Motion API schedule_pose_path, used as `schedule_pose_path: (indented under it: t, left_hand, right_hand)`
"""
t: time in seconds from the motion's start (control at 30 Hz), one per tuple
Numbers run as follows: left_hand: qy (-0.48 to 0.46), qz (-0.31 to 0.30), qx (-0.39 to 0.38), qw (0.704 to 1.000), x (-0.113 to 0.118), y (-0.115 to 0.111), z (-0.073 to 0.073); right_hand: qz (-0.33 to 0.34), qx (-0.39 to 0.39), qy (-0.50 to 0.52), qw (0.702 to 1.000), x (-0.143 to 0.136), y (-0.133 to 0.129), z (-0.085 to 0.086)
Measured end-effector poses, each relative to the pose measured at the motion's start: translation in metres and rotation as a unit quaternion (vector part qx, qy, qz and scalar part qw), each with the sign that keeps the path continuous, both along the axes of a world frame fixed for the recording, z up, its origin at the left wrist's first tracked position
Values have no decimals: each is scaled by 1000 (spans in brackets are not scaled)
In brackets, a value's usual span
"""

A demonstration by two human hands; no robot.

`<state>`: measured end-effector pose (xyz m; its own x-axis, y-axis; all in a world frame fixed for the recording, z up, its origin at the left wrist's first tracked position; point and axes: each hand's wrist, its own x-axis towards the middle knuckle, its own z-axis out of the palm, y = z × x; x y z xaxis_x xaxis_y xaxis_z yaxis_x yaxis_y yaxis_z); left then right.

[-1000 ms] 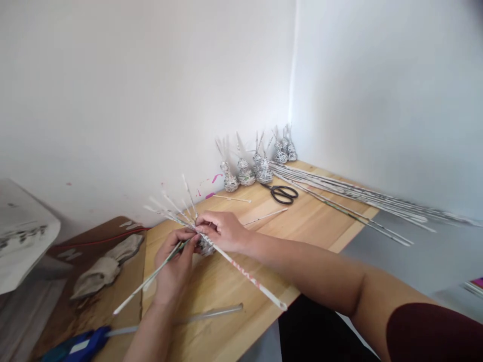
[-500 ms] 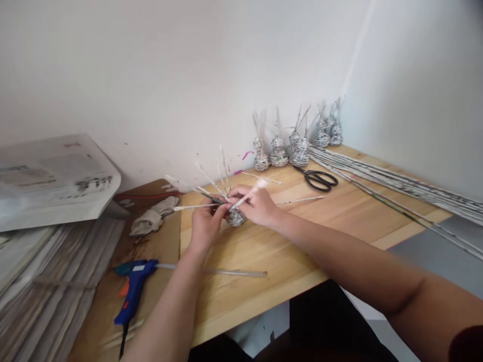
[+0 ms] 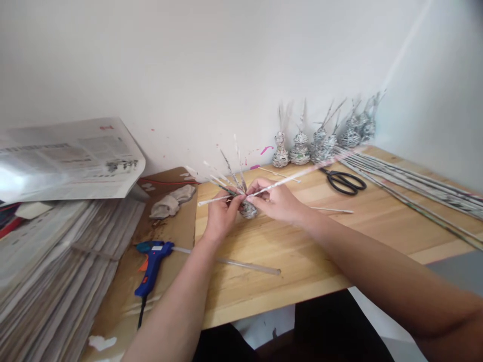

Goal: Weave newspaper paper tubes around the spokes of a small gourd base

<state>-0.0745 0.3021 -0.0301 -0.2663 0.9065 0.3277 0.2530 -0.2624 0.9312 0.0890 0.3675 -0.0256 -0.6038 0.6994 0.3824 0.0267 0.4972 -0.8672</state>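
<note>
Between my hands, a small woven newspaper piece (image 3: 249,210) rests on the wooden table, several rolled-paper spokes (image 3: 229,163) fanning up and to the left from its top. My left hand (image 3: 222,211) is closed round its left side, thumb and fingers at the rim. With thumb and fingers pinched, my right hand (image 3: 273,200) grips a long rolled-paper strip (image 3: 294,177) close to the weave. That strip slants up to the right, its far end blurred. Part of the weave is hidden by my fingers.
Behind stand several finished woven gourd shapes (image 3: 301,149) along the wall. Black scissors (image 3: 344,182) and a bundle of paper rolls (image 3: 407,176) lie at right. A blue glue gun (image 3: 153,269), a crumpled glove (image 3: 171,201) and stacked newspapers (image 3: 68,276) are at left.
The long strip, formerly pointing toward the camera, now stretches out to the right. My right hand has turned slightly with it. The whole view has shifted, so things appear farther right.
</note>
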Motion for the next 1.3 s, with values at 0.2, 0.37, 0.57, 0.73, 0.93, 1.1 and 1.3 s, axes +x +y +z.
schedule_pose_path:
  t: [0.2, 0.37, 0.57, 0.73, 0.93, 1.1, 1.3]
  left_hand:
    - [-31, -48, 7, 998, -2, 1, 0]
    - [-40, -58, 18, 997, -2, 0, 1]
    - [-5, -74, 26, 997, -2, -1, 1]
    - [6, -82, 20, 996, -2, -2, 2]
    - [38, -112, 12, 993, -7, -1, 6]
    - [47, -62, 30, 997, -2, 0, 3]
    - [64, -86, 37, 994, -1, -2, 6]
  right_hand:
    - [5, -129, 8, 992, -2, 5, 3]
    - [35, -167, 30, 985, -3, 8, 2]
    - [36, -198, 29, 979, -4, 6, 0]
    - [44, -193, 9, 980, -3, 5, 4]
    - [26, -188, 6, 982, -2, 9, 2]
    - [36, -200, 28, 979, -2, 9, 3]
    - [7, -292, 46, 955, -4, 10, -1]
